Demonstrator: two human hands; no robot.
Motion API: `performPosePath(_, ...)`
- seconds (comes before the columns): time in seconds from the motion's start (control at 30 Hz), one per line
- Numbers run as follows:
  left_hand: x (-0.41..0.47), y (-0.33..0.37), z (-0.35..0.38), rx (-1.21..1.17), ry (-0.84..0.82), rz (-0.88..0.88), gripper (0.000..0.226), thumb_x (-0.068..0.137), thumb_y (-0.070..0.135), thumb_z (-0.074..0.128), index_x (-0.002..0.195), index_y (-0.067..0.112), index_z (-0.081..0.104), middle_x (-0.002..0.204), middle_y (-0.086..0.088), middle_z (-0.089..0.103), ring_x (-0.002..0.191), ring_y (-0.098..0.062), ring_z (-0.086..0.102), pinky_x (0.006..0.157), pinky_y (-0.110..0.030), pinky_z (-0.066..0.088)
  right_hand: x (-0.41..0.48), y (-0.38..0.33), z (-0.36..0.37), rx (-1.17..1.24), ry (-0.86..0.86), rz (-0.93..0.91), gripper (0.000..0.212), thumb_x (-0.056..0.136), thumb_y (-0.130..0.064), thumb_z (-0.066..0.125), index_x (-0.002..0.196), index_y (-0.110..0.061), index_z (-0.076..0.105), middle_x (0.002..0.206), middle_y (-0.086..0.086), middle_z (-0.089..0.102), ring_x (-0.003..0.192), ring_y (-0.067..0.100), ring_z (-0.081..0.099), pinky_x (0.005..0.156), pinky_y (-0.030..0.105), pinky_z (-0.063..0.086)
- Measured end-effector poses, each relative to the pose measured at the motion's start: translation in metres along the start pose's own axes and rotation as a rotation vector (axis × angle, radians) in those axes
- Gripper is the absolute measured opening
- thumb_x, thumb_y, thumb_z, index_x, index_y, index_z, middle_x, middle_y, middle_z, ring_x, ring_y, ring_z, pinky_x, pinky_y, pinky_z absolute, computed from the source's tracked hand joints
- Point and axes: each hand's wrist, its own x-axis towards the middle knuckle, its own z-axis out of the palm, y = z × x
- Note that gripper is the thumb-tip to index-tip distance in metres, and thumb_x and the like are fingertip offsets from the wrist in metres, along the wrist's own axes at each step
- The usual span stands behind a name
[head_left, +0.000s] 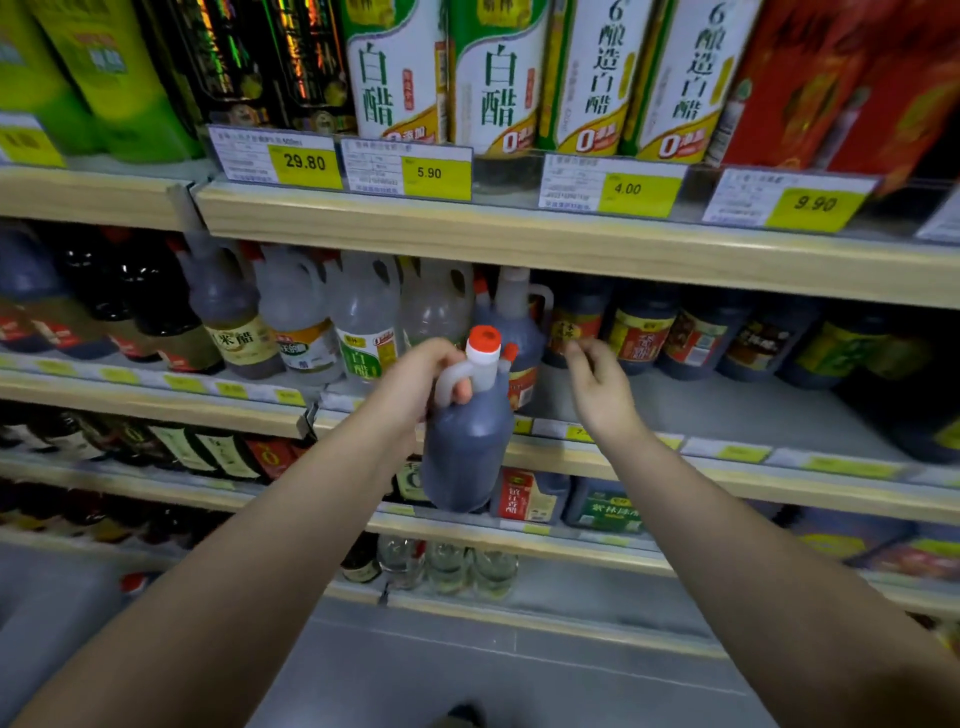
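My left hand (418, 382) grips the white handle of a dark vinegar jug (467, 441) with a red-topped white cap. The jug hangs upright in the air in front of the second shelf (727, 415). My right hand (597, 384) is raised to the right of the jug, apart from it, fingers loosely curled and holding nothing. Just behind the held jug stands another dark jug (519, 332) on the shelf.
Dark and clear vinegar bottles (363, 317) line the second shelf; a bare stretch lies at its right front. White vinegar cartons (493, 78) and yellow price tags (306, 161) fill the top shelf. Lower shelves (571, 540) hold more bottles. Grey floor is below.
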Motion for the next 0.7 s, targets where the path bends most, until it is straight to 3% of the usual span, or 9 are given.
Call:
performPosePath(0.1, -0.010, 0.010, 0.013, 0.063, -0.040, -0.026, 0.037, 0.089, 0.022, 0.044, 0.056, 0.011, 0.058, 0.041, 0.006, 0.056, 0.045, -0.005, 0.042, 0.051, -0.020, 0.029, -0.024, 0.004, -0.019, 0.000, -0.027, 0.015, 0.017, 0.099, -0.025, 0.045, 0.094, -0.013, 0.056, 0.086, -0.005, 0.054, 0.089, 0.014, 0.052, 0.068, 0.018, 0.031)
performPosePath(0.2, -0.021, 0.018, 0.032, 0.054, -0.105, -0.067, 0.033, 0.091, 0.023, 0.042, 0.069, 0.011, 0.063, 0.045, 0.009, 0.061, 0.045, -0.003, 0.045, 0.048, -0.019, 0.023, -0.048, 0.005, -0.036, -0.023, -0.045, -0.016, 0.015, 0.099, -0.021, 0.044, 0.093, -0.015, 0.055, 0.090, -0.002, 0.057, 0.091, 0.014, 0.052, 0.077, 0.023, 0.035)
performPosePath(0.3, -0.039, 0.023, 0.055, -0.104, -0.158, -0.130, 0.028, 0.091, 0.023, 0.042, 0.090, 0.010, 0.066, 0.064, 0.008, 0.069, 0.045, -0.001, 0.056, 0.039, -0.014, 0.035, -0.075, 0.008, -0.057, -0.088, -0.070, -0.010, 0.015, 0.094, -0.028, 0.053, 0.094, -0.015, 0.059, 0.086, -0.002, 0.060, 0.085, 0.015, 0.056, 0.077, 0.029, 0.043)
performPosePath(0.37, -0.051, 0.027, 0.071, -0.164, -0.205, -0.179, 0.031, 0.091, 0.025, 0.041, 0.103, 0.012, 0.066, 0.090, 0.005, 0.069, 0.070, -0.003, 0.062, 0.056, -0.017, 0.042, -0.095, 0.013, -0.069, -0.126, -0.067, -0.024, 0.019, 0.089, -0.033, 0.060, 0.095, -0.015, 0.062, 0.089, -0.001, 0.065, 0.086, 0.016, 0.061, 0.078, 0.034, 0.049)
performPosePath(0.5, -0.075, 0.035, 0.099, -0.282, -0.252, -0.236, 0.037, 0.091, 0.026, 0.042, 0.114, 0.007, 0.064, 0.125, -0.003, 0.061, 0.120, -0.016, 0.051, 0.089, -0.021, 0.039, -0.125, 0.021, -0.087, -0.220, 0.021, -0.049, 0.041, 0.086, -0.040, 0.063, 0.117, -0.014, 0.059, 0.111, 0.002, 0.060, 0.101, 0.016, 0.059, 0.081, 0.028, 0.049)
performPosePath(0.57, -0.088, 0.038, 0.111, -0.334, -0.263, -0.241, 0.037, 0.092, 0.024, 0.042, 0.115, 0.003, 0.062, 0.129, -0.005, 0.059, 0.126, -0.017, 0.048, 0.100, -0.024, 0.035, -0.136, 0.021, -0.092, -0.306, 0.056, -0.098, 0.054, 0.083, -0.045, 0.065, 0.124, -0.013, 0.053, 0.115, 0.004, 0.055, 0.108, 0.020, 0.053, 0.085, 0.032, 0.048)
performPosePath(0.7, -0.115, 0.040, 0.131, -0.422, -0.295, -0.259, 0.047, 0.092, 0.021, 0.045, 0.133, -0.003, 0.049, 0.139, -0.011, 0.051, 0.133, -0.020, 0.043, 0.105, -0.027, 0.034, -0.156, 0.016, -0.086, -0.487, 0.218, -0.068, 0.092, 0.064, -0.056, 0.077, 0.129, -0.001, 0.043, 0.125, 0.014, 0.051, 0.119, 0.032, 0.047, 0.092, 0.045, 0.044)
